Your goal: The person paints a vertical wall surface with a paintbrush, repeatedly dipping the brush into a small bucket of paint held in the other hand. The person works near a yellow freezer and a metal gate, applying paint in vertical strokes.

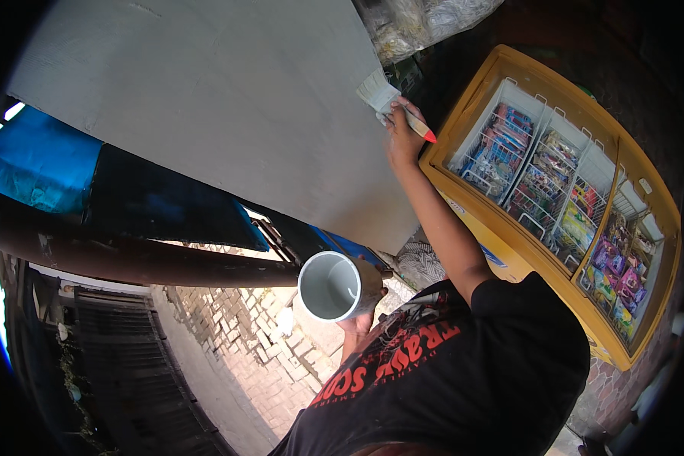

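Observation:
My right hand is closed around the handle of a wide flat paintbrush with pale bristles and a red handle tip. The bristles are at the right edge of a large grey panel; whether they press on it, I cannot tell. Lower down, my left hand grips a round bucket from below and behind, with part of the fingers hidden. The bucket is tilted so that its pale grey inside shows.
A yellow chest freezer with wire baskets of colourful packets stands close beside my right arm. A brown pipe or beam and blue sheeting lie left. Sunlit paving shows below, beside a dark slatted gate.

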{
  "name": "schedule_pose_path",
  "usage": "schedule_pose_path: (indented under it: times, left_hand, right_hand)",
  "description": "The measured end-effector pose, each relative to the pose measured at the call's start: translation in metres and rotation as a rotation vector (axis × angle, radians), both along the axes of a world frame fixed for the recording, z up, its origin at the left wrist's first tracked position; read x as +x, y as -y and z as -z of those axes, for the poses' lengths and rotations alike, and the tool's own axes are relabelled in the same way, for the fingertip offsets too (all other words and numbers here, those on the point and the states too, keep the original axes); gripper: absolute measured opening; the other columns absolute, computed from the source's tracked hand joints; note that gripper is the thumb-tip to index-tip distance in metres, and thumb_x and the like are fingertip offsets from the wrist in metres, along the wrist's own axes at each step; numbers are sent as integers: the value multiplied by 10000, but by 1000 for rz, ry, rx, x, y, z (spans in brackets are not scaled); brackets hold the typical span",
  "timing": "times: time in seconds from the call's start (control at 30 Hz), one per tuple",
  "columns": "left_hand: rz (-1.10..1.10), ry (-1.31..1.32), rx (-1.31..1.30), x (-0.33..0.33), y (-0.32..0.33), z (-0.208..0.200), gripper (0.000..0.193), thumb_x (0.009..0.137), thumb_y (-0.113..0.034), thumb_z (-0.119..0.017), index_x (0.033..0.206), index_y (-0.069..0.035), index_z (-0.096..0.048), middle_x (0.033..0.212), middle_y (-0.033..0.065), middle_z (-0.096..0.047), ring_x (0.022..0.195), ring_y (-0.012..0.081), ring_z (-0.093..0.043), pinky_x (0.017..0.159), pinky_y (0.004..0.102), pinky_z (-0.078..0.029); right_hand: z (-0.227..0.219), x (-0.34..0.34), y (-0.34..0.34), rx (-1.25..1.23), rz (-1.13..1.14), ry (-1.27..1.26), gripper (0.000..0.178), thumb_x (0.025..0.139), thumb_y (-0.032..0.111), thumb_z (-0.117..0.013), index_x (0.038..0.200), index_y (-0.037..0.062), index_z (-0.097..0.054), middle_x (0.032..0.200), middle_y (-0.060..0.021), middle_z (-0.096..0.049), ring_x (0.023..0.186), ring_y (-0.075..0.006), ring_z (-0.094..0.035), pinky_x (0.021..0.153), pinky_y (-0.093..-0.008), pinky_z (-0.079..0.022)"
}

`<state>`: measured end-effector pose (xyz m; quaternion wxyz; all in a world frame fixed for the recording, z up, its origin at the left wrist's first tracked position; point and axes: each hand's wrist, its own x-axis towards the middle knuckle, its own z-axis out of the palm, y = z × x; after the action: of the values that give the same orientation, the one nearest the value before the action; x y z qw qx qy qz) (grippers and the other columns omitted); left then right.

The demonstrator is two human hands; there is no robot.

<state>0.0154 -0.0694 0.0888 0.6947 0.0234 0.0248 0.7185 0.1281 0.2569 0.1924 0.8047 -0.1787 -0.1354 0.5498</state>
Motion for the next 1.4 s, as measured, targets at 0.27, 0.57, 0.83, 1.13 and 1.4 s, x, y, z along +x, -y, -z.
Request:
schedule_pose_path:
  times: [0.27,0.57,0.83,1.13,1.4]
  left_hand:
    - [-4,-85,-54,1,-2,-5,835,957,-693,-482,1597,-180,-330,1660,185,-300,1415,519,-395,943,704,-484]
    - [-7,-38,-8,7,-7,4,884,939,-719,-481,1588,-132,-356,1628,215,-343,1450,501,-348,980,720,-431]
    - [2,-28,-47,11,-10,3,904,920,-734,-498,1578,-126,-375,1620,212,-358,1449,504,-350,962,719,-453]
    - [-39,-79,-18,11,-6,7,884,944,-696,-505,1594,-121,-333,1606,237,-358,1447,500,-338,963,723,-454]
    - [-5,-10,6,9,-6,4,874,944,-699,-503,1580,-117,-358,1623,221,-341,1462,480,-322,985,743,-427]
  right_hand:
    - [-69,38,-7,335,505,550,165,947,84,-752,1079,-14,-728,1034,-83,-723,969,-149,-669,816,-292,-573]
    - [-57,28,-23,25,-12,128,211,934,44,-706,1143,21,-684,1049,-85,-699,872,-158,-672,742,-292,-559]
    - [-77,50,-2,199,58,116,251,972,100,-709,1190,-5,-646,1136,-119,-675,987,-201,-678,807,-339,-598]
    - [14,23,-15,-148,-137,11,270,971,141,-709,1226,74,-651,1144,-76,-669,1064,-210,-653,875,-359,-549]
    - [58,42,1,-77,249,662,158,946,68,-684,1076,-6,-734,1029,-98,-745,929,-229,-727,797,-339,-594]
